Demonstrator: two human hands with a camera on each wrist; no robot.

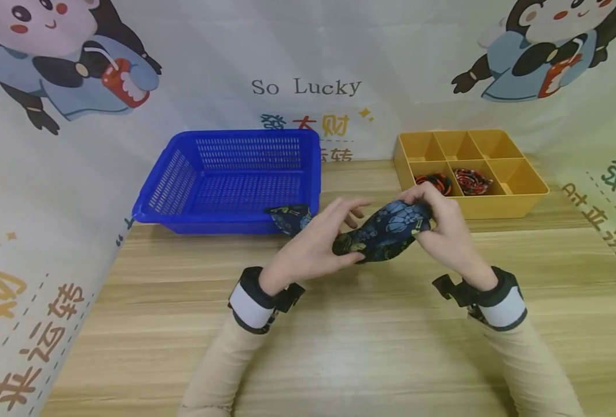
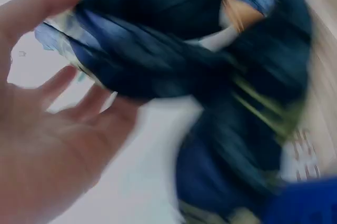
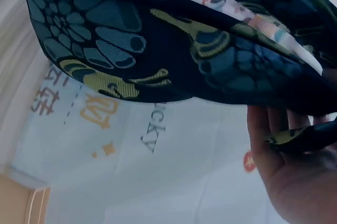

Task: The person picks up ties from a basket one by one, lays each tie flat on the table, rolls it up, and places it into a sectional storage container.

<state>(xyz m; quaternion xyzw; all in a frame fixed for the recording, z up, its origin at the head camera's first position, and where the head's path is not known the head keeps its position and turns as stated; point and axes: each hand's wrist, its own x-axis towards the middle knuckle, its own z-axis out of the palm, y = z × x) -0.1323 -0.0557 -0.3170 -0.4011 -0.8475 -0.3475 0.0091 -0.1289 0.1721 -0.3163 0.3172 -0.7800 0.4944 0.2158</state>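
A long dark blue strip of cloth (image 1: 399, 229) with blue flowers and yellow figures stretches between the hands above the table. My left hand (image 1: 313, 246) holds it near the middle, thumb and fingers on either side. The strip's tail passes behind that hand and overlaps the basket's front right corner. At the other end, my right hand (image 1: 446, 231) pinches the cloth between thumb and fingers. In the left wrist view the cloth (image 2: 152, 60) is blurred and crosses over itself. The right wrist view shows the patterned cloth (image 3: 174, 55) hanging in an open loop.
A blue plastic basket (image 1: 310, 174) stands at the back left of the wooden table (image 1: 339, 341). At the back right, a yellow six-compartment box (image 1: 495, 207) has coiled colourful cords (image 1: 472, 181) in two front compartments. A printed cloth hangs behind.
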